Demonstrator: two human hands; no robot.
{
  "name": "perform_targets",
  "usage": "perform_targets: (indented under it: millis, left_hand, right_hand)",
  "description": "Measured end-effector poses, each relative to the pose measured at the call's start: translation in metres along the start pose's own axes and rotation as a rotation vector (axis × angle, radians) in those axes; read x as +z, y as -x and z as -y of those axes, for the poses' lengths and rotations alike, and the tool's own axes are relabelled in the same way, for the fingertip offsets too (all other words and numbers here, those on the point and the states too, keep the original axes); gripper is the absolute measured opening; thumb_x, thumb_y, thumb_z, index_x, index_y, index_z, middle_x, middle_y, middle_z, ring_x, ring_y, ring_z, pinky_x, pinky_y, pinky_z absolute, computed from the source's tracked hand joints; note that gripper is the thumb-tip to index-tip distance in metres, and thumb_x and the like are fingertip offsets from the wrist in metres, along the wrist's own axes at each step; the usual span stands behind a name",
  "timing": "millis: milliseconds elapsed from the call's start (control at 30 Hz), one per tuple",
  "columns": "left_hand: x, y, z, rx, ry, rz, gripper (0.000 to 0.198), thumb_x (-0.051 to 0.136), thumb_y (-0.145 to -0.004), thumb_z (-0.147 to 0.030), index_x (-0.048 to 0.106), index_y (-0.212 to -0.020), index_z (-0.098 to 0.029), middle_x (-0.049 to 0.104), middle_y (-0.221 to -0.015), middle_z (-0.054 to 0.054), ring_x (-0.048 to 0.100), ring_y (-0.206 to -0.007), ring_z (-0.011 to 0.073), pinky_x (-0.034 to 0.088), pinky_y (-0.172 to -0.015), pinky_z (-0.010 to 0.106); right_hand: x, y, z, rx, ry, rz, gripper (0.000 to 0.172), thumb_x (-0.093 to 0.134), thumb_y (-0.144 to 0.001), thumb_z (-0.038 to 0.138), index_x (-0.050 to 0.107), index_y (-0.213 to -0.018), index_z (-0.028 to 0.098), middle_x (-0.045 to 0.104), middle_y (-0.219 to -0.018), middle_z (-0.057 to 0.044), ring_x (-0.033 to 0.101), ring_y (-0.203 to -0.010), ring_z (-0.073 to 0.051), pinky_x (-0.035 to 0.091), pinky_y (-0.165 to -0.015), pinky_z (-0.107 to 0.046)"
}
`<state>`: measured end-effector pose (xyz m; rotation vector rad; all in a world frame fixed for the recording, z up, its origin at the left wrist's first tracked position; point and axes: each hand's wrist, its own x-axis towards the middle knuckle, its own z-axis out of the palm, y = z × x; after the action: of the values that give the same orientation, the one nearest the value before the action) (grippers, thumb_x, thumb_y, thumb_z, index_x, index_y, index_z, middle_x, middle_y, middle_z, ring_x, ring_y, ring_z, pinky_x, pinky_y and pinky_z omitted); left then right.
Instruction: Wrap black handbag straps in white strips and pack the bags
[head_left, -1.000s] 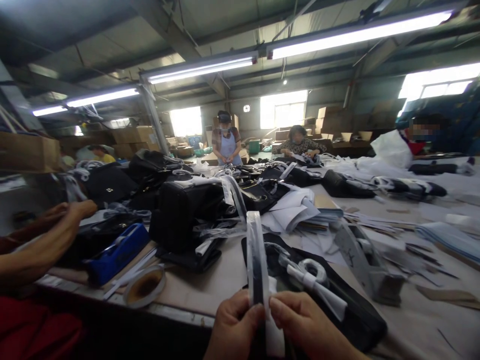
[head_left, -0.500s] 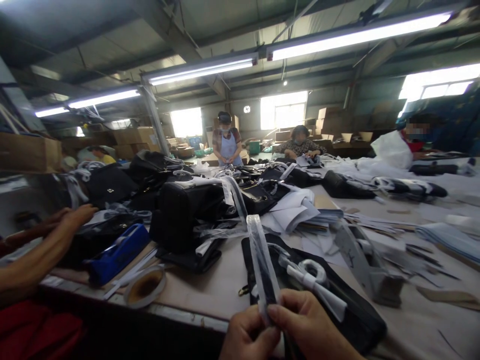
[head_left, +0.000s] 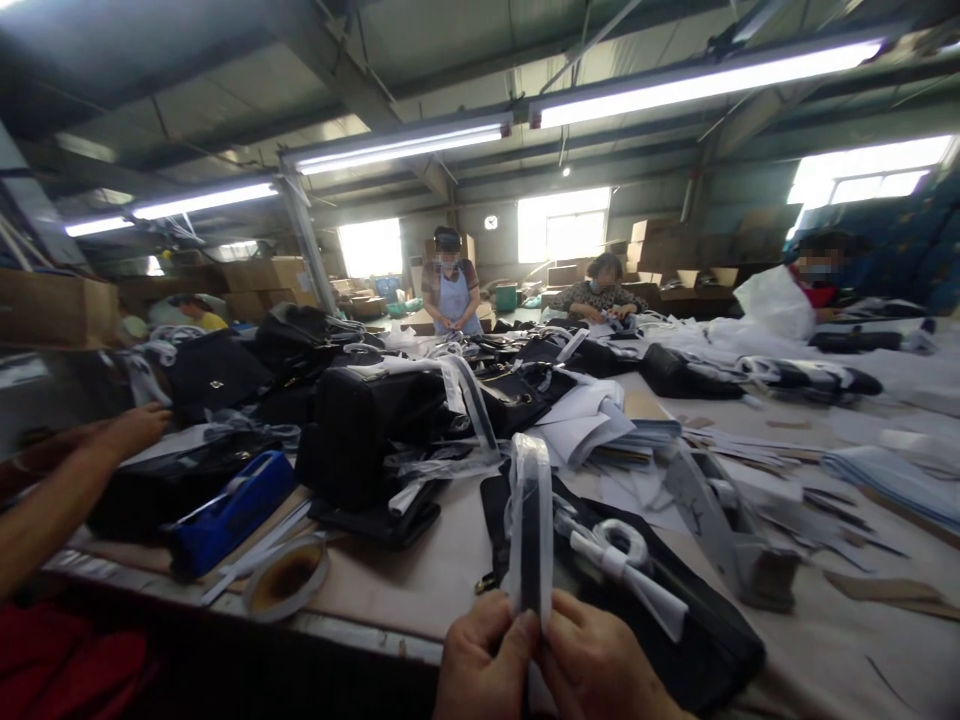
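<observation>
A black strap in a clear plastic sleeve (head_left: pixel 531 530) stands up in a loop above the table's near edge. My left hand (head_left: pixel 486 652) pinches its lower part, thumb pressed against the sleeve. Beside it, my right hand (head_left: pixel 600 655) grips the same strap from the other side, fingers closed. Just beyond my hands lies a flat black bag (head_left: pixel 705 610), partly hidden by the strap and my right hand. On the bag rests a coiled handle in white wrapping (head_left: pixel 626 545).
To the left are a blue tape dispenser (head_left: pixel 232 510) and a tape roll (head_left: pixel 289 578) at the table edge. A grey dispenser (head_left: pixel 739 530) stands right. Black bags (head_left: pixel 375 430) and paper sheets (head_left: pixel 585 420) cover the middle. A co-worker's arm (head_left: pixel 82 460) reaches in from the left; others work farther back.
The strap has turned more upright, its top bending into a rounder loop. My hands have drawn level on either side of it. The co-worker's arm at left has shifted slightly left.
</observation>
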<state>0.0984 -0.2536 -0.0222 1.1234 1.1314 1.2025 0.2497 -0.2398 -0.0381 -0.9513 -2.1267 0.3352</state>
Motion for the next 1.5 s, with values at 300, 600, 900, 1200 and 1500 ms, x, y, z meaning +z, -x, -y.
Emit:
perform_targets:
  millis: [300, 600, 900, 1200, 1500]
  left_hand:
    - [-0.012, -0.001, -0.01, -0.096, 0.134, -0.049, 0.044, 0.081, -0.071, -0.056, 0.072, -0.074, -0.013, 0.057, -0.066, 0.002, 0.046, -0.059, 0.0114, 0.04, -0.055, 0.02]
    - [-0.005, 0.01, -0.015, 0.237, -0.103, 0.036, 0.04, 0.069, -0.082, -0.057, 0.081, -0.077, -0.02, 0.072, -0.088, 0.012, 0.064, -0.083, 0.0267, 0.053, -0.081, 0.033]
    - [-0.006, 0.008, -0.006, 0.203, -0.154, 0.038, 0.049, 0.067, -0.079, -0.066, 0.081, -0.078, -0.019, 0.071, -0.081, 0.011, 0.063, -0.078, 0.0251, 0.05, -0.074, 0.03]
    - [-0.016, -0.003, -0.018, -0.143, -0.026, 0.061, 0.063, 0.07, -0.072, -0.074, 0.069, -0.072, -0.011, 0.042, -0.049, -0.003, 0.034, -0.047, 0.0084, 0.023, -0.046, 0.021]
    - [-0.005, -0.001, -0.006, 0.011, 0.029, 0.016, 0.049, 0.074, -0.076, -0.063, 0.068, -0.076, -0.015, 0.058, -0.076, 0.004, 0.053, -0.073, 0.0176, 0.046, -0.067, 0.025]
  right_hand:
    - [-0.03, -0.015, 0.015, 0.172, -0.281, 0.204, 0.041, 0.048, -0.098, 0.048, 0.07, -0.088, 0.016, 0.066, -0.083, -0.008, 0.06, -0.073, -0.018, 0.048, -0.069, -0.027]
    - [-0.022, -0.026, 0.018, 0.921, -1.175, 0.142, 0.056, 0.083, -0.062, 0.064, 0.059, -0.068, 0.014, 0.038, -0.05, 0.008, 0.024, -0.044, -0.004, 0.016, -0.043, -0.022]
    - [-0.021, -0.028, 0.024, 0.837, -1.316, 0.032, 0.041, 0.088, -0.062, 0.046, 0.067, -0.068, 0.011, 0.059, -0.06, -0.001, 0.054, -0.059, -0.013, 0.044, -0.062, -0.026]
    - [-0.013, -0.023, 0.02, 0.458, -0.657, 0.079, 0.04, 0.065, -0.09, 0.05, 0.071, -0.074, 0.014, 0.069, -0.076, -0.007, 0.061, -0.073, -0.018, 0.049, -0.07, -0.027]
    - [0.007, -0.008, 0.001, -0.108, 0.092, -0.001, 0.023, 0.042, -0.094, 0.018, 0.064, -0.087, 0.016, 0.069, -0.08, -0.011, 0.066, -0.065, -0.019, 0.049, -0.055, -0.025]
